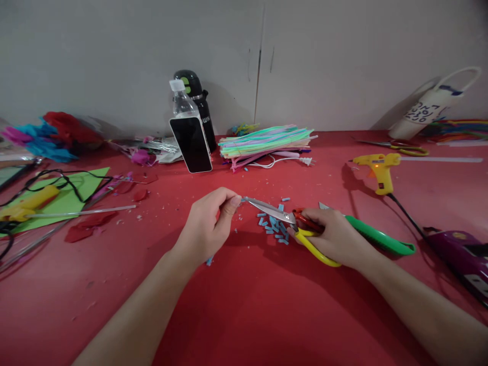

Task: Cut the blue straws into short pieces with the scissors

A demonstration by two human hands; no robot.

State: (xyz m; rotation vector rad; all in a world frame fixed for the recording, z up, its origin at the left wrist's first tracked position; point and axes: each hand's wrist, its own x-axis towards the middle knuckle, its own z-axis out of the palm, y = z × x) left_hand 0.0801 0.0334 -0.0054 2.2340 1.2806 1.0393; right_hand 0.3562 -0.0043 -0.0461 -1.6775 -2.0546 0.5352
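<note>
My left hand (209,223) is closed, thumb and forefinger pinching the end of a thin light-blue strip (244,199); most of it is hidden by the fingers. My right hand (337,236) grips scissors (272,210) with one red and one yellow handle. Their blades point left, and the tips meet the blue strip just beyond my left fingertips. Below the blades, a loose pile of short blue cut pieces (275,223) lies on the red tabletop (244,315). A green-handled cutter (381,238) rests beside my right hand, partly hidden behind it.
A phone (191,145) leans on a clear bottle (183,104), with a black flask (206,114) behind. Pastel pipe cleaners (267,142) lie at the back. A yellow glue gun (381,168) is at right, its cord running towards a purple power strip (461,254). Green paper (89,183) lies left.
</note>
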